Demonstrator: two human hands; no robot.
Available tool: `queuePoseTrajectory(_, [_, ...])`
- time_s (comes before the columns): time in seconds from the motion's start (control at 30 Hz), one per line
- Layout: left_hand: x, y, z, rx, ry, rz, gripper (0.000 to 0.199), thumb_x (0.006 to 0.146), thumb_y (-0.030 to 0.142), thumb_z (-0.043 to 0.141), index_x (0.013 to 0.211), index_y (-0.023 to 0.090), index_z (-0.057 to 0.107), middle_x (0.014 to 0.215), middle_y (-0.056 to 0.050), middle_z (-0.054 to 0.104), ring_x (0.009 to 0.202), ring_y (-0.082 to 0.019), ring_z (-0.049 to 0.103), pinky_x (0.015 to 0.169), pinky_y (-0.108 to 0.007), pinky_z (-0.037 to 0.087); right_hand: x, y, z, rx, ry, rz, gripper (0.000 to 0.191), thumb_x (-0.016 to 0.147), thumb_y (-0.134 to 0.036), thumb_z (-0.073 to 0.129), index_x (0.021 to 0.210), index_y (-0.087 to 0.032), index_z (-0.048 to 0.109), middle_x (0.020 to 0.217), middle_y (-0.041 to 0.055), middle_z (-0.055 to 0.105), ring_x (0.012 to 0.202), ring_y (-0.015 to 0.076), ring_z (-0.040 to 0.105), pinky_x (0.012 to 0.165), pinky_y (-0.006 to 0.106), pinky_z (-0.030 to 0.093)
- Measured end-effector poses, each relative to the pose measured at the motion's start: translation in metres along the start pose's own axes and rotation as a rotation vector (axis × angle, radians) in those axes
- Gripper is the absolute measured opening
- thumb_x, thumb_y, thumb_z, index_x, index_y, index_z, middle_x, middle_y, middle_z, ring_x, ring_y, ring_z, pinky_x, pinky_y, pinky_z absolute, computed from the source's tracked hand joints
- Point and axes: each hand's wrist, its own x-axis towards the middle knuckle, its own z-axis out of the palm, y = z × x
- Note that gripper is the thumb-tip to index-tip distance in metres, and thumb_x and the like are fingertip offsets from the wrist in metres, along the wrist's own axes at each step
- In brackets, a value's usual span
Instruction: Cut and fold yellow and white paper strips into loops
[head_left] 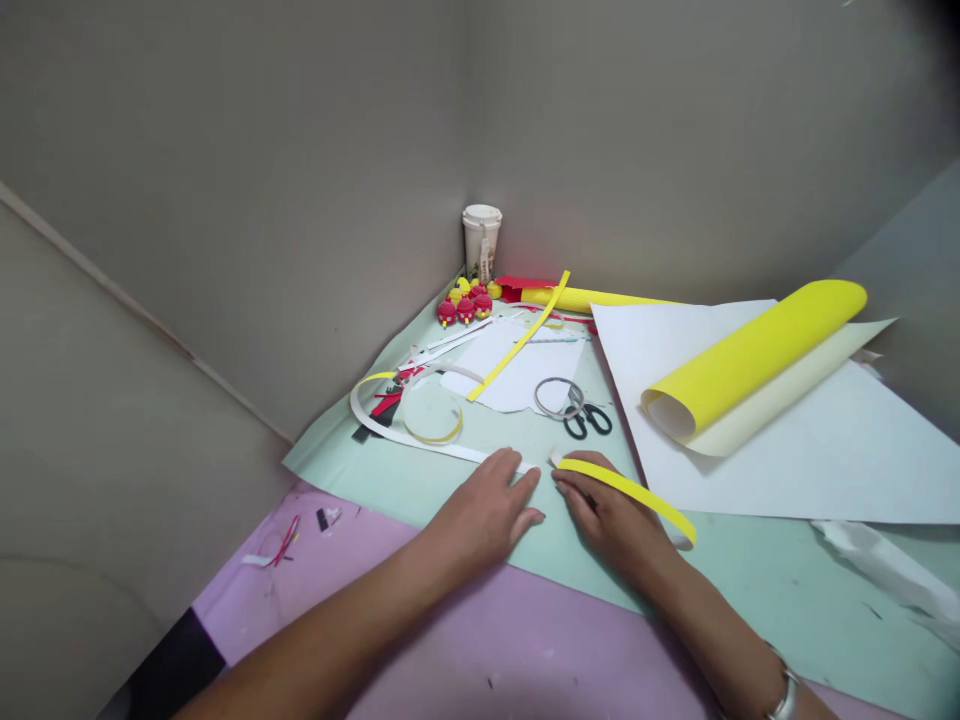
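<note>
A long paper strip (442, 447), white side up with a yellow underside, curls across the green sheet. My left hand (484, 508) rests on the strip's near end, fingers pressing it down and thumb held apart. Just to the right, my right hand (611, 515) pinches another paper strip (630, 487), yellow on its upper side. That strip arches back over the hand, and its white tip shows near the fingertips. The two strip ends lie close but apart. Beyond the hands are black-handled scissors (587, 420) and a thin grey ring (550, 408), partly overlapping.
A yellow paper roll (757, 365) lies on a large white sheet (810, 465) at right. Red and yellow ornaments (466, 305) sit before a lidded paper cup (481, 245) in the wall corner. A loose yellow strip (521, 340) crosses white paper. Scraps (281, 545) lie at left.
</note>
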Motion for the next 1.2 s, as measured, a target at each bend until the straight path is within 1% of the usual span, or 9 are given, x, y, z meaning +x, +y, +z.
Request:
queuePoseTrajectory(0.13, [-0.001, 0.001, -0.002, -0.003, -0.012, -0.015, 0.048, 0.091, 0.038, 0.059, 0.132, 0.018, 0.048, 0.135, -0.019, 0.047, 0.131, -0.034, 0.042, 0.102, -0.048, 0.045, 0.0, 0.002, -0.004, 0.074, -0.052, -0.045, 0.021, 0.094, -0.025, 0.05, 0.106, -0.026, 0.067, 0.113, 0.0042, 0.066, 0.103, 0.0215, 0.064, 0.089, 0.035, 0.052])
queuePoseTrajectory(0.23, [-0.001, 0.003, -0.005, 0.032, 0.014, -0.013, 0.048, 0.09, 0.038, 0.06, 0.132, 0.018, 0.049, 0.137, -0.019, 0.045, 0.135, -0.035, 0.037, 0.104, -0.051, 0.042, 0.0, -0.002, -0.008, 0.086, -0.112, -0.033, 0.027, 0.094, -0.025, 0.049, 0.119, -0.026, 0.061, 0.113, 0.0043, 0.066, 0.099, 0.0201, 0.065, 0.086, 0.034, 0.053])
queuePoseTrajectory(0.33, [0.001, 0.007, -0.007, 0.079, 0.014, -0.006, 0.047, 0.09, 0.037, 0.06, 0.13, 0.015, 0.051, 0.127, -0.018, 0.051, 0.125, -0.035, 0.045, 0.102, -0.051, 0.042, 0.0, -0.004, -0.01, 0.03, -0.143, -0.056, 0.031, 0.096, -0.026, 0.047, 0.124, -0.029, 0.06, 0.112, 0.0047, 0.064, 0.095, 0.0197, 0.065, 0.081, 0.032, 0.053])
queuePoseTrajectory(0.4, [0.002, 0.008, -0.008, 0.094, -0.008, 0.002, 0.047, 0.09, 0.036, 0.059, 0.131, 0.014, 0.05, 0.12, -0.016, 0.055, 0.114, -0.032, 0.052, 0.097, -0.048, 0.046, 0.0, -0.004, -0.009, -0.028, -0.159, -0.098, 0.033, 0.097, -0.024, 0.045, 0.124, -0.03, 0.061, 0.109, 0.0053, 0.063, 0.092, 0.0197, 0.065, 0.077, 0.032, 0.053])
queuePoseTrajectory(0.53, [0.0, 0.007, -0.006, 0.103, -0.028, 0.043, 0.044, 0.093, 0.032, 0.055, 0.132, 0.011, 0.048, 0.115, -0.015, 0.058, 0.106, -0.027, 0.055, 0.093, -0.042, 0.048, 0.0, -0.001, -0.007, -0.132, -0.2, -0.159, 0.038, 0.094, -0.016, 0.043, 0.126, -0.028, 0.06, 0.101, 0.006, 0.062, 0.085, 0.019, 0.064, 0.071, 0.029, 0.051])
queuePoseTrajectory(0.7, [-0.007, 0.003, 0.0, 0.154, 0.039, 0.081, 0.042, 0.095, 0.032, 0.05, 0.13, 0.008, 0.05, 0.122, -0.017, 0.059, 0.117, -0.029, 0.054, 0.1, -0.042, 0.046, 0.001, 0.0, -0.012, -0.218, -0.223, -0.168, 0.031, 0.09, -0.014, 0.045, 0.111, -0.024, 0.065, 0.101, 0.0064, 0.062, 0.079, 0.0178, 0.063, 0.067, 0.028, 0.049])
queuePoseTrajectory(0.9, [-0.009, 0.003, 0.009, 0.226, 0.059, 0.081, 0.044, 0.099, 0.034, 0.042, 0.132, 0.006, 0.05, 0.133, -0.018, 0.056, 0.13, -0.03, 0.047, 0.109, -0.042, 0.04, 0.003, -0.003, -0.014, -0.143, -0.206, -0.13, 0.02, 0.093, -0.02, 0.046, 0.099, -0.021, 0.065, 0.106, 0.0067, 0.063, 0.085, 0.019, 0.064, 0.074, 0.031, 0.05])
queuePoseTrajectory(1.03, [-0.01, 0.004, 0.012, 0.241, 0.029, 0.064, 0.045, 0.1, 0.035, 0.039, 0.133, 0.006, 0.049, 0.137, -0.019, 0.054, 0.132, -0.031, 0.046, 0.11, -0.045, 0.037, 0.004, -0.006, -0.011, -0.149, -0.216, -0.093, 0.022, 0.096, -0.025, 0.043, 0.099, -0.02, 0.064, 0.105, 0.0078, 0.064, 0.083, 0.0197, 0.064, 0.069, 0.031, 0.049])
queuePoseTrajectory(1.2, [-0.01, 0.006, 0.01, 0.236, -0.012, 0.035, 0.043, 0.1, 0.033, 0.039, 0.134, 0.008, 0.048, 0.139, -0.018, 0.052, 0.133, -0.031, 0.045, 0.111, -0.047, 0.035, 0.004, -0.007, -0.011, -0.159, -0.208, -0.111, 0.024, 0.097, -0.025, 0.042, 0.107, -0.024, 0.064, 0.108, 0.0066, 0.063, 0.085, 0.0181, 0.064, 0.07, 0.029, 0.048])
